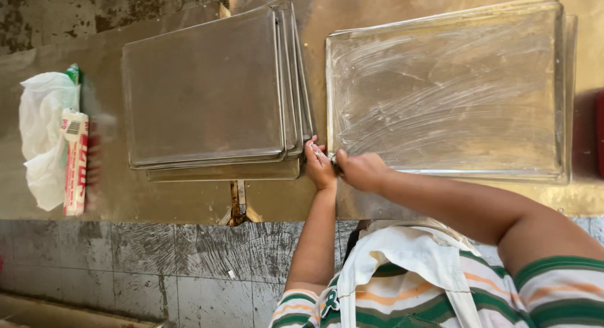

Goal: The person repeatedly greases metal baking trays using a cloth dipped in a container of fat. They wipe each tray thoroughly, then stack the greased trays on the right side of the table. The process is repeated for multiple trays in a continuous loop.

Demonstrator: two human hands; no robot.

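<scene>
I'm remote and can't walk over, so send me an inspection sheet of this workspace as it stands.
Surface: metal table, worn, seam visible.
Job's things: greased tray stack, smeared white; plain tray stack beside it.
Clutter: white plastic bag and red-and-white packet at far end.
Grippers: left hand and right hand meet at the greased stack's corner, pinching something small; cannot tell what.
Cables: nothing seen.
Surroundings: grey tiled floor, stained.

One head view, looking steeply down from above the person

The camera sits over the chest, facing down and forward at the metal surface [189,202]; both hands and forearms are close in the lower middle, trays [201,89] fill the top, and tiled floor [157,265] shows nearest the body.
</scene>
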